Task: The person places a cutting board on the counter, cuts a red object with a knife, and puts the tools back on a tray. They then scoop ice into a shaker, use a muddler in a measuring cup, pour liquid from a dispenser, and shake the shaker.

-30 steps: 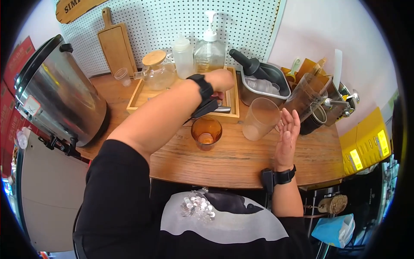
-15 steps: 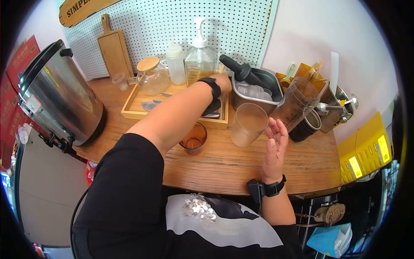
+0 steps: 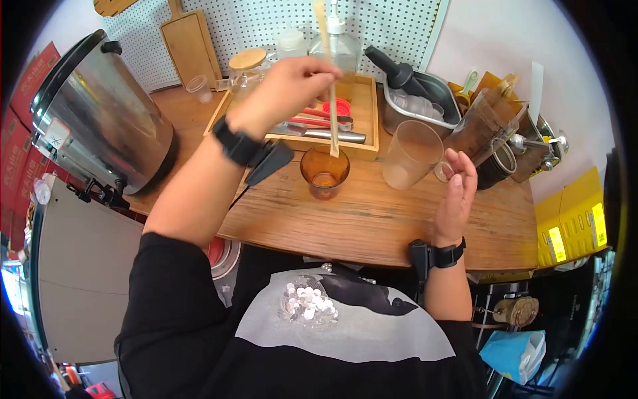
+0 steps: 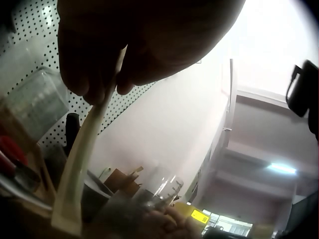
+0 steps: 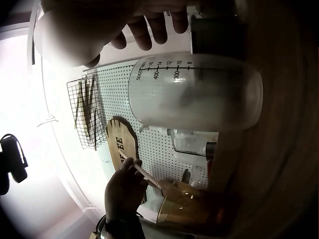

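My left hand (image 3: pixel 292 86) pinches a long, flat, pale wooden stirring stick (image 3: pixel 333 113) near its middle. The stick stands nearly upright, and its wider lower end overlaps the far rim of an amber glass (image 3: pixel 324 179) in the head view. From the left wrist view, the stick (image 4: pixel 82 159) runs down from between thumb and fingers. To the right of the glass is a frosted measuring cup (image 3: pixel 409 156), upright, with printed scale marks in the right wrist view. My right hand (image 3: pixel 455 193) is beside this cup, fingers loosely bent and holding nothing.
Behind the glass lies a wooden tray (image 3: pixel 374 126) with red-handled and metal utensils. A steel urn (image 3: pixel 109 126) stands at left. A metal container (image 3: pixel 425 120), a clear measuring jug (image 3: pixel 480 126) and a dark cup (image 3: pixel 497 166) stand at right, near the yellow box (image 3: pixel 568 216).
My left hand has come back from the tray's right side and up, now with the stirring stick in its fingers. My right hand has stayed beside the measuring cup.
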`<action>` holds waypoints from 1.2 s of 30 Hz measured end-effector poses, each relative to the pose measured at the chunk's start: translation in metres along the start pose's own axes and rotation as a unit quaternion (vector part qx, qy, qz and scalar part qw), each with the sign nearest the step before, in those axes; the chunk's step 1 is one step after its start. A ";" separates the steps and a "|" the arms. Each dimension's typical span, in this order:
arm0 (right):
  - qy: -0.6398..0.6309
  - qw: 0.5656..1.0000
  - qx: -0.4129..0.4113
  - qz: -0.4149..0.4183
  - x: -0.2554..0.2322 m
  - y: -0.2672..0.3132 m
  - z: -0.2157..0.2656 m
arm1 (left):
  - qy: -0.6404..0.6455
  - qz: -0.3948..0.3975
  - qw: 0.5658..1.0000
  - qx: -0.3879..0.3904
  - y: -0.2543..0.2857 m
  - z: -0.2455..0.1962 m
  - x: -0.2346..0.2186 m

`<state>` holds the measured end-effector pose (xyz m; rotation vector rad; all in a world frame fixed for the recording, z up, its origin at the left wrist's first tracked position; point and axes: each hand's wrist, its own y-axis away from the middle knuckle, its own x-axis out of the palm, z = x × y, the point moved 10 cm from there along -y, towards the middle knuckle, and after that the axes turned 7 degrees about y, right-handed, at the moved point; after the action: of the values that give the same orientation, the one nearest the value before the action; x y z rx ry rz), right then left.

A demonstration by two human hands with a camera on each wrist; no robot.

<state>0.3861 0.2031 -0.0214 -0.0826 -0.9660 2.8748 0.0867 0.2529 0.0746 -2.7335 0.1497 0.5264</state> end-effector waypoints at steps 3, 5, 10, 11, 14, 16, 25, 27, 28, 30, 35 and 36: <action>0.005 1.000 0.002 -0.009 -0.001 -0.001 -0.003 | -0.028 -0.033 0.995 0.092 0.049 0.002 -0.005; 0.009 1.000 -0.011 -0.019 -0.002 -0.001 -0.004 | -0.025 -0.029 0.990 0.139 0.072 0.005 0.000; 0.042 0.997 -0.052 -0.027 0.005 0.001 0.022 | -0.127 0.020 0.980 0.155 0.095 0.026 0.029; 0.065 0.995 -0.077 -0.019 0.008 0.003 0.031 | -0.137 0.037 0.977 0.158 0.095 0.027 0.033; 0.102 0.988 -0.112 -0.004 0.014 0.007 0.046 | -0.090 0.044 0.987 0.125 0.095 0.033 0.035; 0.115 0.986 -0.123 0.004 0.016 0.009 0.051 | -0.039 0.043 0.993 0.107 0.096 0.037 0.036; 0.102 0.993 -0.054 -0.021 0.007 0.010 0.024 | -0.008 0.090 0.992 0.084 0.095 0.044 0.054; 0.088 0.995 -0.036 -0.030 0.003 0.010 0.016 | -0.022 0.073 0.993 0.091 0.096 0.045 0.051; 0.082 0.996 -0.037 -0.025 0.003 0.011 0.015 | -0.033 0.062 0.992 0.101 0.098 0.045 0.047; 0.080 0.996 -0.020 -0.033 -0.001 0.010 0.009 | -0.044 0.040 0.993 0.105 0.101 0.047 0.032; 0.059 0.998 -0.003 -0.035 -0.003 0.009 -0.001 | -0.102 -0.026 0.992 0.075 0.121 0.045 -0.031; 0.052 0.998 0.001 -0.034 -0.003 0.009 -0.003 | -0.130 -0.072 0.988 0.050 0.127 0.056 -0.052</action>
<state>0.3889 0.1971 -0.0292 -0.1923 -0.9290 2.7792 -0.0017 0.1564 0.0054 -2.5255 -0.0840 0.8022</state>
